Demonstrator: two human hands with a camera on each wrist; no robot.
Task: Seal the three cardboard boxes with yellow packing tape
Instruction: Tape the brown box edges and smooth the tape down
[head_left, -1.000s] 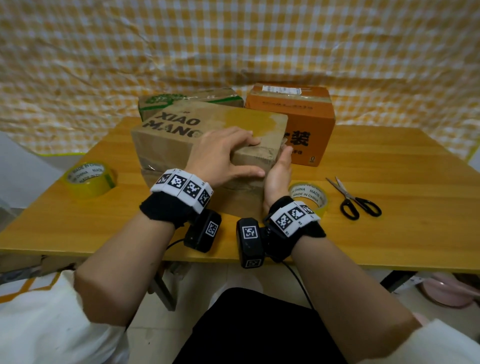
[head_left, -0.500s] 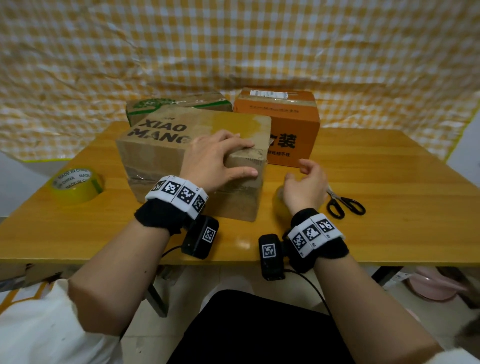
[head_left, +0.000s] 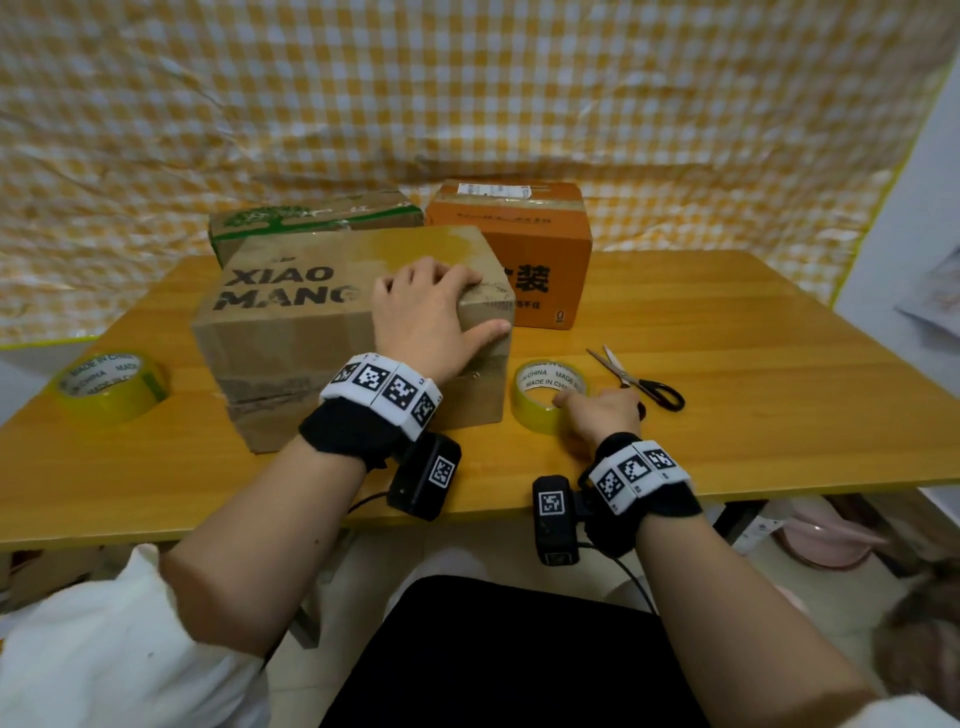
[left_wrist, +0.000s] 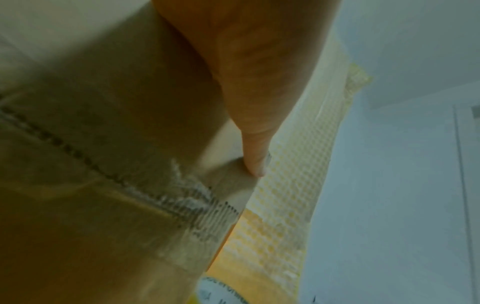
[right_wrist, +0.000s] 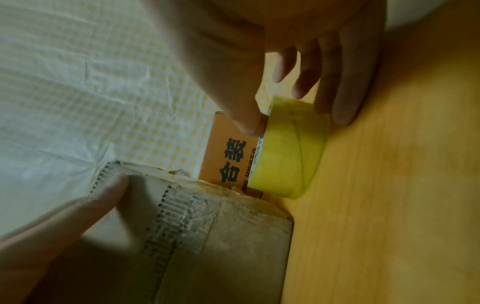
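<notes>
The right hand (head_left: 597, 415) is closed on a yellow tape roll (head_left: 545, 397) — thumb on its top rim, fingers curled against its side, as the right wrist view shows. The roll lies flat on the wooden table (head_left: 753, 415), just right of the brown box (head_left: 311, 332) and near the table's front edge. The left hand (head_left: 426, 317) rests on the near right corner of that box, fingers spread flat over the top and thumb laid along the front face — pressing, not gripping. The box is printed XIAO MANG, and its front seam looks torn and ragged. Behind it, at the far side of the table, stand a green-printed box (head_left: 311, 218) on the left and an orange box (head_left: 519, 244) on the right. Black-handled scissors (head_left: 644, 382) lie just right of the held roll. A second tape roll (head_left: 111, 384) sits well apart at the table's left edge.
</notes>
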